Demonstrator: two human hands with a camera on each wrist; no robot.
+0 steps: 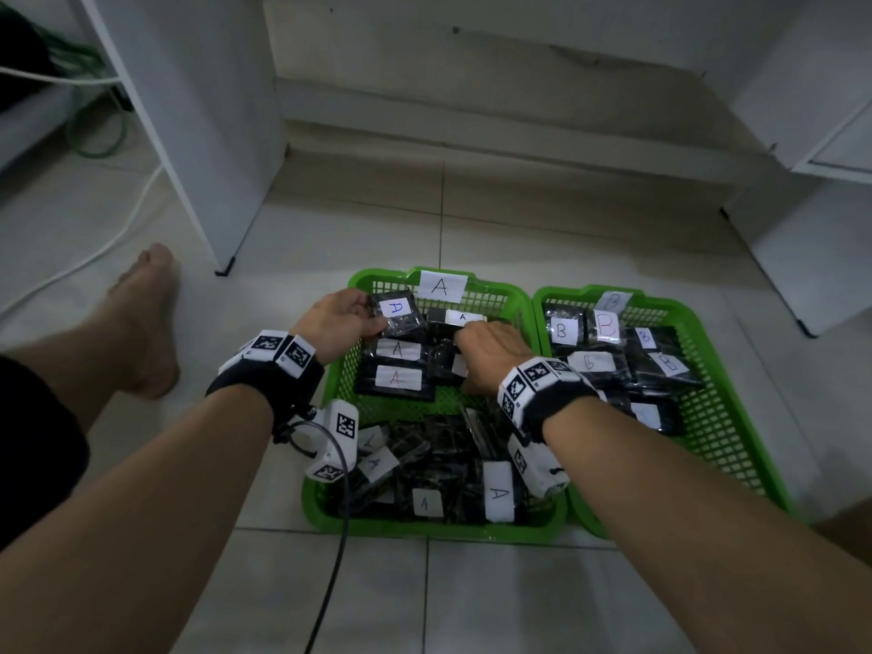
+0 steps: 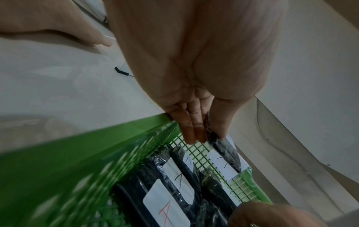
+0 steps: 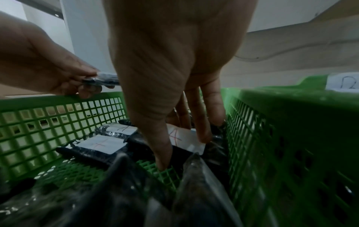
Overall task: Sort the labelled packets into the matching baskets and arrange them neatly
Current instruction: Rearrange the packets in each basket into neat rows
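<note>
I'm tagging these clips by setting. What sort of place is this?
Probably an indoor room of a home or small workspace, with the person working on the floor: pale glossy floor tiles, two green plastic lattice baskets set straight on them, white cabinet panels around, and a bare foot.

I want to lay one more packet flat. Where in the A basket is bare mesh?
In the green plastic A basket, one bare mesh strip lies between the far rows of black labelled packets and the loose pile at the near end. Elsewhere, including under the right hand, it is crowded.
</note>
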